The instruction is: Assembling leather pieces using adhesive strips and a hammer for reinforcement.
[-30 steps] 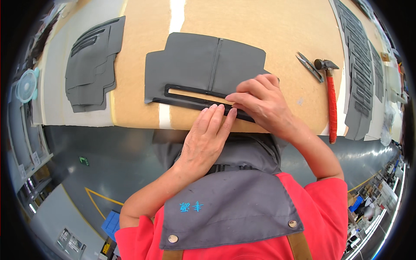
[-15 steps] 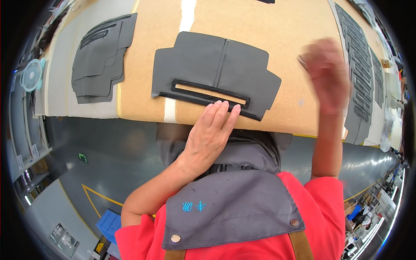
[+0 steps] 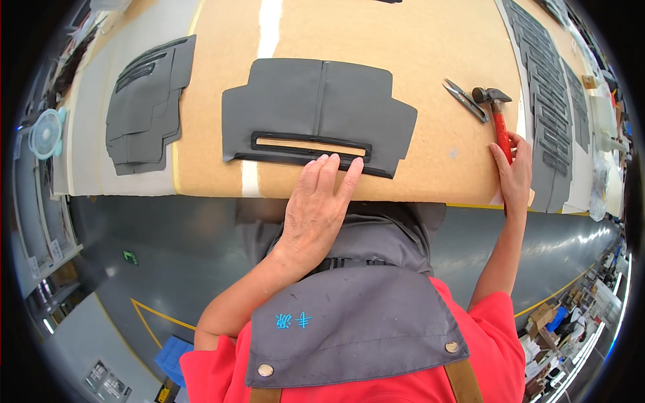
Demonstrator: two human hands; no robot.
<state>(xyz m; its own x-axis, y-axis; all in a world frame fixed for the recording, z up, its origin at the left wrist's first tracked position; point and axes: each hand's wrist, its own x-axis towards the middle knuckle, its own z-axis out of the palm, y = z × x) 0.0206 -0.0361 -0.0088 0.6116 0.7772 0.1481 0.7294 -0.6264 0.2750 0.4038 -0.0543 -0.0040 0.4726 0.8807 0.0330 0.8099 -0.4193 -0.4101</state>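
Observation:
A dark grey sheet panel (image 3: 282,94) with stepped corners lies flat before me, with a seam down its middle. Near its lower edge runs a long slot with a black frame (image 3: 312,140). My left hand (image 3: 317,208) rests there, fingers stretched out, the tips on the black strip below the slot. Over to the right, my right hand (image 3: 516,171) is closed round the red handle of a hammer (image 3: 498,124), whose dark head lies on the table. Just left of the hammer head is a pair of thread snips (image 3: 465,101).
Overlapping grey panels (image 3: 144,111) lie at the left of the tan-covered table (image 3: 443,171). Rows of slotted dark pieces (image 3: 547,101) line its right side. A light-blue fan (image 3: 47,134) stands at the far left, and a blue crate (image 3: 173,356) is on the floor.
My right hand has come down from a blurred, raised position to the hammer handle. The snips now lie in plain view. My left hand stays at the panel's lower edge.

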